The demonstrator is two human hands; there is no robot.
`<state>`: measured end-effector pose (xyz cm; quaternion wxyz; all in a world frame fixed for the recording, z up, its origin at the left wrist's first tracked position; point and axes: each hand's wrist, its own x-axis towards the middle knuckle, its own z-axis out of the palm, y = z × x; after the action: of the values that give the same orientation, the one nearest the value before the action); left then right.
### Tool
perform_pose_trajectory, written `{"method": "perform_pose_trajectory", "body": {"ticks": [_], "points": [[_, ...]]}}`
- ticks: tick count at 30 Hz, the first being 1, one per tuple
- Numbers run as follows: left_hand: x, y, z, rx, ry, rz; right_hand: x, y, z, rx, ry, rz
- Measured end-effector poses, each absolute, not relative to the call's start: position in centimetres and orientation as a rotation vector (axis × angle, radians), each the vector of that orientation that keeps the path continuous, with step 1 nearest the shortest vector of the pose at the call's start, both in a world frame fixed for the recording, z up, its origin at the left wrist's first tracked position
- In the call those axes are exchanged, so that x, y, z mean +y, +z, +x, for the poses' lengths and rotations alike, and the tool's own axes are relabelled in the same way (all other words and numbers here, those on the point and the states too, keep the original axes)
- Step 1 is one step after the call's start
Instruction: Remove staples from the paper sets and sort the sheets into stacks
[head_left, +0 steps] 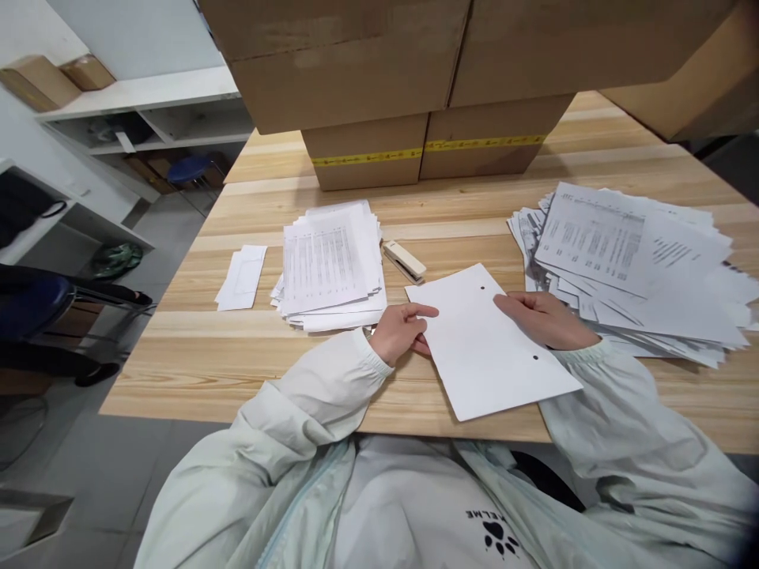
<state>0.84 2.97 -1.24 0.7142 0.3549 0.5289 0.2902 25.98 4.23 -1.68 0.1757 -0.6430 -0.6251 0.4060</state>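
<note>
Between my two hands is a white sheet of paper with two punched holes along its right side; whether it is one sheet or a thin set I cannot tell. My left hand grips its left edge, some fingers underneath. At the upper right edge my right hand pinches it, thumb on top. Just beyond the paper lies a beige stapler. Left of that is a stack of printed sheets. A larger, untidy pile of printed papers spreads beside my right hand.
Small white paper slips lie at the left of the wooden table. Large cardboard boxes with yellow tape stand stacked at the back. Blue stools and white shelves are off to the left, where another person's legs show.
</note>
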Motion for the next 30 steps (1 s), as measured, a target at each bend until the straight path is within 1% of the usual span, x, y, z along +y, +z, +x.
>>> {"method": "perform_pose_trajectory", "body": {"ticks": [2, 5, 7, 8, 11, 14, 17, 20, 25, 30], "points": [[3.6, -1.1, 1.1, 1.181, 0.678, 0.761, 4.2, -0.8, 26.6, -1.944, 0.95, -1.896], [3.6, -1.2, 1.1, 1.189, 0.72, 0.795, 4.1, 2.0, 28.2, -2.117, 0.451, -2.118], [3.3, -1.5, 1.1, 1.181, 0.747, 0.818, 4.7, 4.3, 28.9, -2.182, 0.259, -2.089], [3.1, -1.5, 1.1, 1.178, 0.761, 0.827, 5.3, 5.4, 28.8, -2.238, 0.243, -1.988], [2.7, -1.7, 1.0, 1.172, 0.791, 0.843, 8.5, 7.5, 26.0, -2.437, 0.363, -1.606], [2.6, -1.5, 0.7, 1.169, 0.781, 0.838, 12.7, 7.1, 20.4, -2.54, 0.571, -1.447], [2.7, -1.3, 0.1, 1.179, 0.711, 0.836, 15.7, 5.5, 15.3, -2.665, 0.596, -1.408], [2.8, -1.3, -0.4, 1.196, 0.691, 0.854, 16.3, 4.1, 12.8, -2.663, 0.586, -1.437], [2.8, -1.7, -0.5, 1.192, 0.732, 0.862, 15.1, 3.0, 12.7, -2.532, 0.593, -1.434], [2.8, -1.7, -0.5, 1.224, 0.738, 0.859, 15.0, 2.1, 12.6, -2.569, 0.704, -1.358]]}}
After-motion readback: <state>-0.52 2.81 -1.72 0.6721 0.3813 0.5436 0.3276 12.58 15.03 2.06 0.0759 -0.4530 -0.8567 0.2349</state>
